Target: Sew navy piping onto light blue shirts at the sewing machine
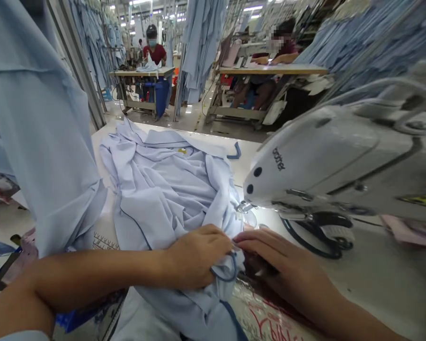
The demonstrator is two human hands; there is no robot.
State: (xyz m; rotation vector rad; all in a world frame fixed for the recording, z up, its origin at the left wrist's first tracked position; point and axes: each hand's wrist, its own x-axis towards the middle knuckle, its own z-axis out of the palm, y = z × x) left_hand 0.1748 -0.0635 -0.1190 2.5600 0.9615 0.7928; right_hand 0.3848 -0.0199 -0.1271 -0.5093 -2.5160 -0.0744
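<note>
A pale blue shirt [163,189] lies in folds across the white sewing table, with dark trim along some edges and a small yellow mark near its far side. My left hand [200,255] is closed on a bunched part of it, where a dark blue strip [227,270] curves out below the fingers. Beside it, my right hand [277,258] pinches the cloth edge with fingertips close to the left ones. Just beyond both hands is the lit needle area of a white sewing machine [326,156]. The shirt's near end drapes over the table's front edge.
A pale blue garment [49,132] hangs at the left beside a metal post [80,66]. A dark blue scrap [235,150] lies at the table's far edge. A black cable loop [314,241] sits under the machine arm. Two people work at other tables behind.
</note>
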